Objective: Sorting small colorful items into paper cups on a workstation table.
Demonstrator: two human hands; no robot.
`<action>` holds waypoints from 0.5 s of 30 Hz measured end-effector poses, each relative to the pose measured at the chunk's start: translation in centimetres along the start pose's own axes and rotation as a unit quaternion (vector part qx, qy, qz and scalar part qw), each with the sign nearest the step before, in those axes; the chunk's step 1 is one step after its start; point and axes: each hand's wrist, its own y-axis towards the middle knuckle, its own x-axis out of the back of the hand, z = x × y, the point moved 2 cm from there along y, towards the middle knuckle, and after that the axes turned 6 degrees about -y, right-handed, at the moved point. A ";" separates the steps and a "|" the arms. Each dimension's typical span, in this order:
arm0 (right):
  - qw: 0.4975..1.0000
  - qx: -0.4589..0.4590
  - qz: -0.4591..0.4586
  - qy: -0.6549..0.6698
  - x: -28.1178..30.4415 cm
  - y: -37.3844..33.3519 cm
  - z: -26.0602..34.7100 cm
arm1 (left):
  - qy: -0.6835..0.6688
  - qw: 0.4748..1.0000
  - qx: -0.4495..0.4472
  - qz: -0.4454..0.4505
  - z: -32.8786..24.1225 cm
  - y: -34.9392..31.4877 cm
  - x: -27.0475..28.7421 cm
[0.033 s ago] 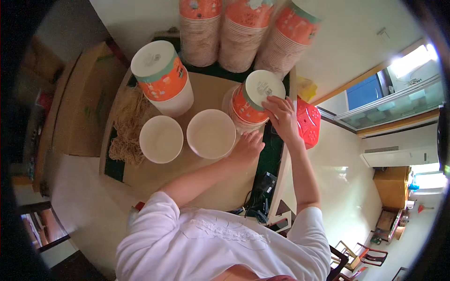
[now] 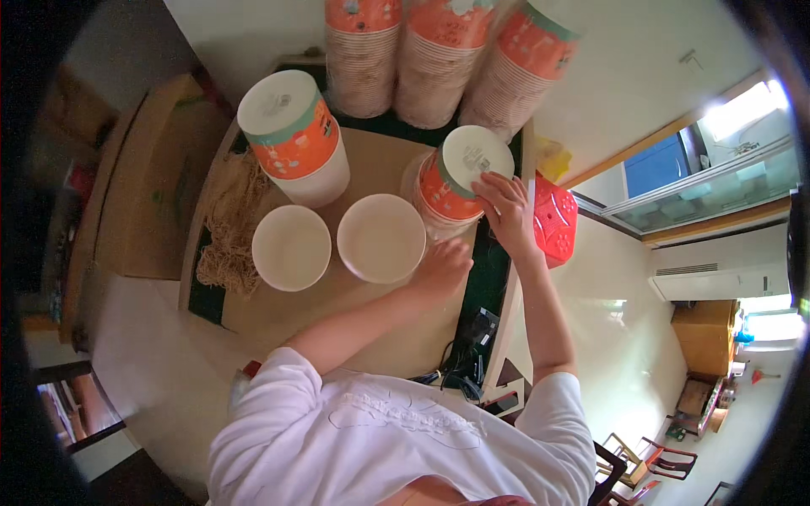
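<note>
On the right of the table stands an upside-down stack of orange and green paper tubs [image 2: 450,192], partly in clear plastic wrap. My right hand [image 2: 506,211] grips its upper right side, fingertips bent over the edge of the white base on top. Low against the front of the stack, my left hand [image 2: 443,268] is closed with its fingers curled in; what they hold, if anything, is hidden. Two white paper tubs stand mouth up to the left, one tub [image 2: 381,239] near my left hand and another tub [image 2: 291,248] beyond it.
Another upturned tub stack [image 2: 295,139] stands at the back left, beside a heap of tan netting [image 2: 229,232]. Several wrapped tub stacks [image 2: 434,72] line the far edge. A red plastic stool [image 2: 554,221] is off the right edge, and a black device with cables [image 2: 481,329] lies near me.
The fingers of my left hand have curled in more at the foot of the stack. My right hand keeps its place on the tubs.
</note>
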 end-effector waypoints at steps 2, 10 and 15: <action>1.000 -0.004 -0.013 -0.008 -0.9 -0.9 0.0 | -0.045 0.999 0.012 0.017 -0.8 -1.9 2.8; 0.997 -0.048 -0.048 -0.027 -0.2 -1.9 6.1 | 0.069 0.948 0.215 0.224 0.1 -12.0 7.5; 0.986 -0.134 0.034 0.095 -4.3 -8.2 11.9 | 0.031 0.989 0.091 0.108 -2.9 -16.4 9.7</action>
